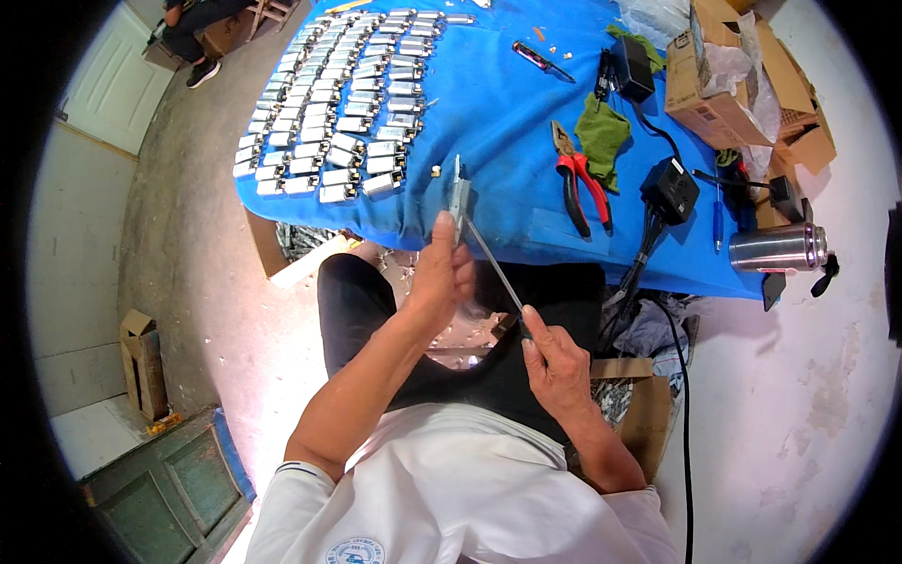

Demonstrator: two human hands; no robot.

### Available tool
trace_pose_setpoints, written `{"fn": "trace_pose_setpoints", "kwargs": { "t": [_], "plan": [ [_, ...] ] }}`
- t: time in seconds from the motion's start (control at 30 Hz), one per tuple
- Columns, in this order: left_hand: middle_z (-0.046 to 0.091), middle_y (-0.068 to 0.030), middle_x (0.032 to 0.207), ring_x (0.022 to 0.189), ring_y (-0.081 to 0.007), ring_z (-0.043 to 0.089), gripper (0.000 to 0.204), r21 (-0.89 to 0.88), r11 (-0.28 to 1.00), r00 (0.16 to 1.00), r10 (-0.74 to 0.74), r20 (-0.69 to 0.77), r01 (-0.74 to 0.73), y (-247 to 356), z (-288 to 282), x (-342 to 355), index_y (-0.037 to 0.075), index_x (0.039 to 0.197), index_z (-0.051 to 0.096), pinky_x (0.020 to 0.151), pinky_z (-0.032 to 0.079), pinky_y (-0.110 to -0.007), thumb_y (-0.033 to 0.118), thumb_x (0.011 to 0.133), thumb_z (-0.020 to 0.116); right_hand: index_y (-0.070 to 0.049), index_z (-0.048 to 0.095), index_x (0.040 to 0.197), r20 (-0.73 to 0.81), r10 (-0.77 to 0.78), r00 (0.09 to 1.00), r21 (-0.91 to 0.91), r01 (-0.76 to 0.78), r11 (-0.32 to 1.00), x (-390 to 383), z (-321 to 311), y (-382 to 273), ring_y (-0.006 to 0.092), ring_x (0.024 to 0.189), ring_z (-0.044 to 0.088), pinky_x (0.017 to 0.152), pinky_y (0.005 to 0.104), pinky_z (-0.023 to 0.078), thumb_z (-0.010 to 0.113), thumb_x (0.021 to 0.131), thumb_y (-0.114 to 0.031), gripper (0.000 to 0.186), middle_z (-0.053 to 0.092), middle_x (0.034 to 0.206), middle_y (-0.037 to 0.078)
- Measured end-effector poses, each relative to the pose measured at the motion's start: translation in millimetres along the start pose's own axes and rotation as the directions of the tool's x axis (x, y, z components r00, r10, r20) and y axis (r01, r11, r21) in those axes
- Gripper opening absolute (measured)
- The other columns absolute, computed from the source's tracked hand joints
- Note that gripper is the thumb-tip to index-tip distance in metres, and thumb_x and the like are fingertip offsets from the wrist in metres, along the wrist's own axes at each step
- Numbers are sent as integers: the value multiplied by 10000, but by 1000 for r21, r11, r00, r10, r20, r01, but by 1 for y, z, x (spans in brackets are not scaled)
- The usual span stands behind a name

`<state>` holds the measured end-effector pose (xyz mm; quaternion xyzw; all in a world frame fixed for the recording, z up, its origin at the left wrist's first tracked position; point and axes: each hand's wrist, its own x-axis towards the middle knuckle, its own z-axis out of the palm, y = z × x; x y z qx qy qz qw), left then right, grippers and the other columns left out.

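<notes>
My left hand [438, 280] is closed around a narrow grey metal part [458, 197], held upright at the front edge of the blue-covered table [489, 113]. In my right hand [556, 363] is a screwdriver [494, 263]; its long shaft points up and left, and its tip meets the metal part or lies just beside it. The handle is mostly hidden by my fingers. A tiny pale piece [436, 171] lies on the cloth left of the metal part. Several rows of small silver-white box-shaped units [324, 108] cover the table's left side.
Red-handled pliers [583, 188], a green cloth [601, 136], black adapters [669, 191] with cables, another screwdriver [542, 62] and a steel flask [778, 248] occupy the right side. An open cardboard box [719, 85] stands at far right. Another person's leg [193, 38] shows at upper left.
</notes>
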<state>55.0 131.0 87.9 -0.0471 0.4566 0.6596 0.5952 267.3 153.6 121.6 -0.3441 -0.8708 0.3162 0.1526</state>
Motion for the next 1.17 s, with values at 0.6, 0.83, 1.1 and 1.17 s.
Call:
{"fn": "trace_pose_setpoints", "kwargs": {
  "t": [0.6,0.83,1.1,1.17],
  "plan": [
    [192,65,522,425,-75,200,568,50,997,998,-57,32,56,14,-2,-5,200,620,255,399,154,-229,629,883,519,-67,552,1304,1,164,986,429,-148,891,-8,13,0,171,539,554,465,299,437,598,888,-92,420,604,767,109],
    [212,66,509,412,-75,178,569,4,996,996,-87,0,87,15,-3,-6,202,608,264,391,141,-225,631,883,517,-110,606,1252,-172,-74,982,19,79,997,-1,4,1,280,615,607,546,356,496,645,814,-61,443,595,768,134],
    [218,66,490,401,-75,193,575,-15,993,992,-119,34,120,17,-4,-8,198,598,276,392,150,-230,643,883,502,-61,598,1249,-65,14,998,149,-4,989,0,-12,-4,224,650,583,598,309,465,634,858,-74,394,613,780,131],
    [220,65,489,400,-75,196,575,-13,992,992,-126,28,126,17,-3,-8,198,598,277,392,152,-231,644,884,499,-78,604,1244,-72,-12,997,171,24,985,1,-11,-2,267,652,609,586,336,485,645,825,-51,422,620,787,152]
  ]
}}
